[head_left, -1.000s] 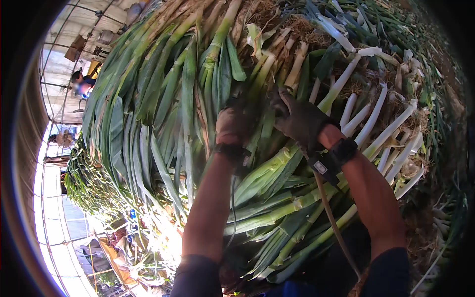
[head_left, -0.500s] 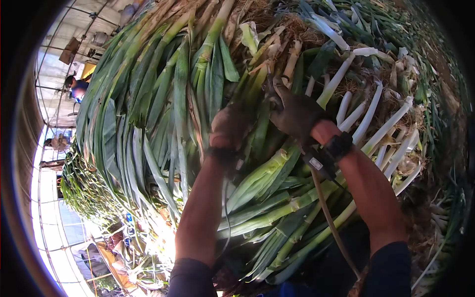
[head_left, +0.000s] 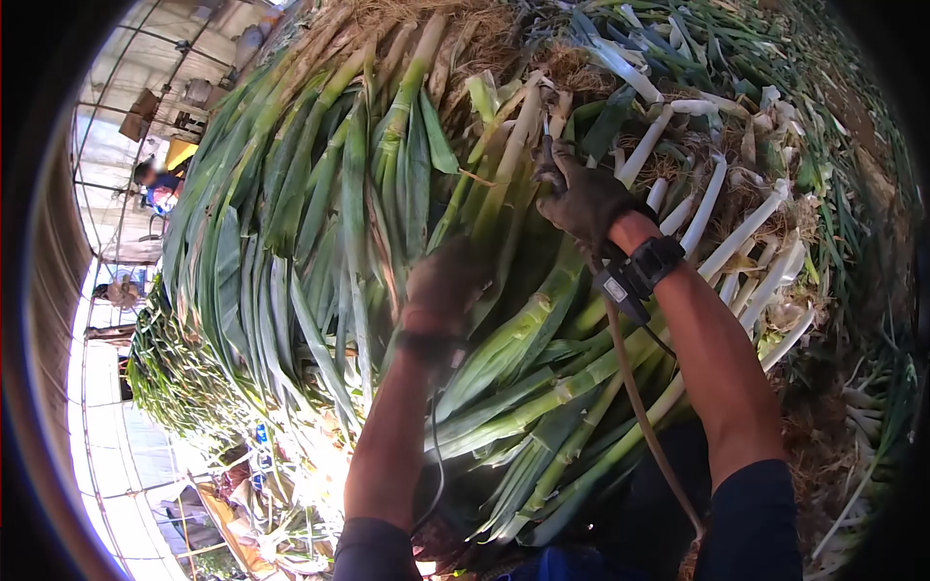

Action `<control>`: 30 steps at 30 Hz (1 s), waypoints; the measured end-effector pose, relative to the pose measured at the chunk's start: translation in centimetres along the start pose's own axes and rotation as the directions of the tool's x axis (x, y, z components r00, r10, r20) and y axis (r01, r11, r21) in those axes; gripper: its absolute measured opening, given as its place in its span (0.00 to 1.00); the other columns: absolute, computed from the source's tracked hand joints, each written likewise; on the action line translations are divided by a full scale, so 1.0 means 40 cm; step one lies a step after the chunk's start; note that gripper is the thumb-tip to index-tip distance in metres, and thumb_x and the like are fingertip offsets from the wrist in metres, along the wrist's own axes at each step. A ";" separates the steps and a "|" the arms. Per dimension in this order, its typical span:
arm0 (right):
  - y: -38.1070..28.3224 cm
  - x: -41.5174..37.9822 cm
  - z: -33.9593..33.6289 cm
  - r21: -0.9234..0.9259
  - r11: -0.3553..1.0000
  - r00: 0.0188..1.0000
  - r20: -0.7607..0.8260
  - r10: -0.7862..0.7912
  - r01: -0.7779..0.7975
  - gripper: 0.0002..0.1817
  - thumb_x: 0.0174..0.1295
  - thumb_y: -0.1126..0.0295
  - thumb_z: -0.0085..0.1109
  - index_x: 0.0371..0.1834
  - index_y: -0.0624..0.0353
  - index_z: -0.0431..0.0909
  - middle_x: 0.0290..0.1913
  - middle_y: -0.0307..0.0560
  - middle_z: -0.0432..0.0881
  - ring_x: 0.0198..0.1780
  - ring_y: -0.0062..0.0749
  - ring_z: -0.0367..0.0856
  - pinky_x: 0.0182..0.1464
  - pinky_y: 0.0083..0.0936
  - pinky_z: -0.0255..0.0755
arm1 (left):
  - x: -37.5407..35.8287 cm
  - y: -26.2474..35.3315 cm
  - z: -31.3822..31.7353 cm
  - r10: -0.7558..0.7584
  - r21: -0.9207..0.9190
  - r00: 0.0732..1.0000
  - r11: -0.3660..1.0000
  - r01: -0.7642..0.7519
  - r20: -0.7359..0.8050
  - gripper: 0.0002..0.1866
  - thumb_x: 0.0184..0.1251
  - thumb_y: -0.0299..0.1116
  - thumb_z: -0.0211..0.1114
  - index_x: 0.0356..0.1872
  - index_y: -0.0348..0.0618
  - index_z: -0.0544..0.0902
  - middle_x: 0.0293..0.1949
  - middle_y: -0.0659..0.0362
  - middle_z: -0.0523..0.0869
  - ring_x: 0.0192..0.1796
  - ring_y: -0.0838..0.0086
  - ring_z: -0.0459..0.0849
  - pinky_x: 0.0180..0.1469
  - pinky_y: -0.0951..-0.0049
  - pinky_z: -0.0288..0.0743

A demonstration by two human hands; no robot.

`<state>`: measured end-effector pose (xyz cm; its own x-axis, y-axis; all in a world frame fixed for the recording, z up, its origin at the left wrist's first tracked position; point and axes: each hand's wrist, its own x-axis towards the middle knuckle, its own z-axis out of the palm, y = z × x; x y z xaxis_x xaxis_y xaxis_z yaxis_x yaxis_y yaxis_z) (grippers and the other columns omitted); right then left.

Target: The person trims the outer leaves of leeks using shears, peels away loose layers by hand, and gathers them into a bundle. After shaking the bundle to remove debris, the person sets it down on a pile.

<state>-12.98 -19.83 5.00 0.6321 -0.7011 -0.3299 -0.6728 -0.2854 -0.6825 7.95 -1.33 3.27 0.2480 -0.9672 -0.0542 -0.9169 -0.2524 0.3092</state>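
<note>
A large pile of leeks point(head_left: 329, 184) with long green leaves and brown roots lies before me. My left hand point(head_left: 448, 279), gloved and blurred, is closed around the leafy part of a leek point(head_left: 521, 126), whose pale root end points away from me. My right hand point(head_left: 589, 198), also gloved, is closed on a hose-fed nozzle point(head_left: 546, 126). The thin metal tip points toward the leek's root end, beside its stalk. From under the right hand a tan hose point(head_left: 635, 397) runs down toward my body. Fingers of the left hand are partly hidden.
White-stalked leeks point(head_left: 712, 208) lie to the right, with loose leaves and roots around them. Small grey devices with thin cables sit at both wrists, a black watch point(head_left: 657, 263) on the right one. Another person point(head_left: 160, 184) is far off at left, near a framed wall.
My left hand has moved slightly down, and my right hand slightly to the right. More of the leek's pale stalk and the nozzle tip now shows. The view has shifted a little.
</note>
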 end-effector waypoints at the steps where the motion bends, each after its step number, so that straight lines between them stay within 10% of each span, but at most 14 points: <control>1: -0.003 -0.029 -0.008 0.090 0.995 0.999 0.005 -0.040 0.039 0.52 0.66 0.52 0.67 0.88 0.60 0.52 0.66 0.61 0.85 0.62 0.54 0.88 0.65 0.40 0.79 | -0.004 0.005 -0.009 -0.050 -0.042 0.999 0.998 0.051 0.013 0.32 0.59 0.48 0.76 0.63 0.44 0.86 0.42 0.48 0.94 0.43 0.57 0.94 0.47 0.59 0.86; 9: 0.020 -0.335 0.029 0.285 0.926 0.929 0.201 -0.311 0.249 0.48 0.68 0.56 0.70 0.87 0.58 0.55 0.67 0.56 0.85 0.60 0.51 0.88 0.63 0.37 0.78 | 0.066 -0.012 -0.132 -0.262 -0.361 0.951 0.881 0.306 0.166 0.20 0.54 0.33 0.78 0.48 0.34 0.91 0.34 0.56 0.93 0.35 0.72 0.90 0.41 0.68 0.84; 14: 0.028 -0.459 -0.038 0.208 0.976 0.973 0.205 -0.102 0.059 0.51 0.67 0.56 0.67 0.89 0.60 0.50 0.63 0.58 0.87 0.56 0.57 0.88 0.62 0.41 0.78 | 0.075 0.075 -0.248 -0.262 -0.216 0.953 0.932 0.290 0.152 0.20 0.53 0.40 0.79 0.44 0.37 0.93 0.34 0.52 0.94 0.38 0.65 0.93 0.47 0.63 0.85; 21: 0.035 -0.568 -0.007 0.390 0.867 0.889 0.206 -0.409 0.309 0.52 0.70 0.58 0.69 0.90 0.60 0.47 0.64 0.52 0.86 0.51 0.50 0.89 0.58 0.37 0.79 | 0.109 0.131 -0.342 -0.200 -0.180 0.970 0.958 0.223 0.141 0.17 0.54 0.32 0.77 0.42 0.31 0.91 0.30 0.58 0.90 0.31 0.76 0.85 0.37 0.72 0.80; 30: 0.056 -0.582 0.016 0.347 0.903 0.952 0.076 -0.296 0.253 0.56 0.68 0.68 0.72 0.92 0.53 0.42 0.66 0.45 0.85 0.55 0.41 0.88 0.65 0.31 0.76 | 0.163 0.258 -0.519 -0.003 -0.036 0.996 0.999 0.007 0.092 0.15 0.60 0.34 0.77 0.40 0.30 0.91 0.29 0.58 0.89 0.30 0.75 0.85 0.37 0.69 0.78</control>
<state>-28.93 -3.73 10.74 0.8302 -0.5337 -0.1612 -0.3138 -0.2083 -0.9264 6.59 -9.67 25.83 0.2212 -0.9648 -0.1424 -0.9033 -0.2577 0.3430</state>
